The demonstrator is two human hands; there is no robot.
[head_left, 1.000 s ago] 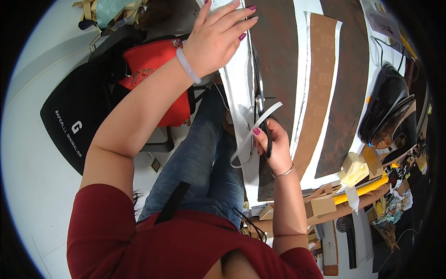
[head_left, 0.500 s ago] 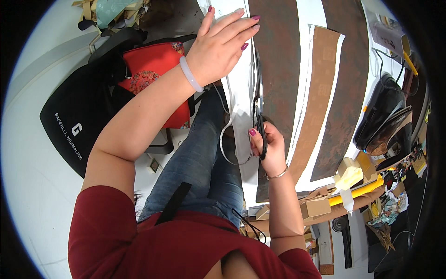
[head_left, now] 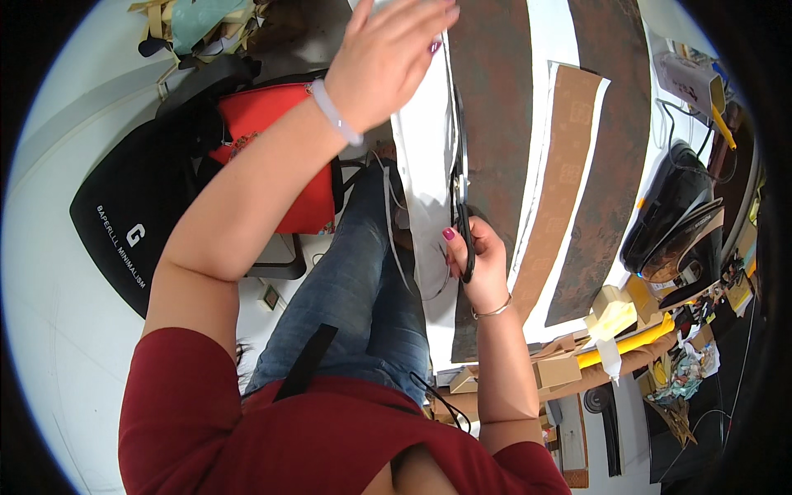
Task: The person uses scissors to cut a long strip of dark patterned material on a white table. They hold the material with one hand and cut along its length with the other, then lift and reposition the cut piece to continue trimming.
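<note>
My right hand (head_left: 484, 262) grips black-handled scissors (head_left: 467, 243). Their blades point away from me, along the edge of a long white strip (head_left: 421, 148) beside a dark mottled brown sheet (head_left: 492, 132). My left hand (head_left: 394, 62) lies over the strip's far part, its fingers stretched out and slightly smeared by motion. I see nothing held in it; its fingertips lie near the edge of the brown sheet. From the strip's near end a thin pale cord or trimming (head_left: 396, 243) hangs in a loop over my jeans.
A brown patterned strip (head_left: 561, 165) with white margins lies to the right, on another mottled sheet (head_left: 610, 157). Beyond it stand a black machine-like object (head_left: 672, 214) and a yellow block (head_left: 612, 309). On the left is a black chair (head_left: 124, 198) with a red cushion (head_left: 285, 124).
My left hand has slid farther away along the white strip and a little left. The hanging thin loop has shifted. My right hand and the scissors stay nearly still.
</note>
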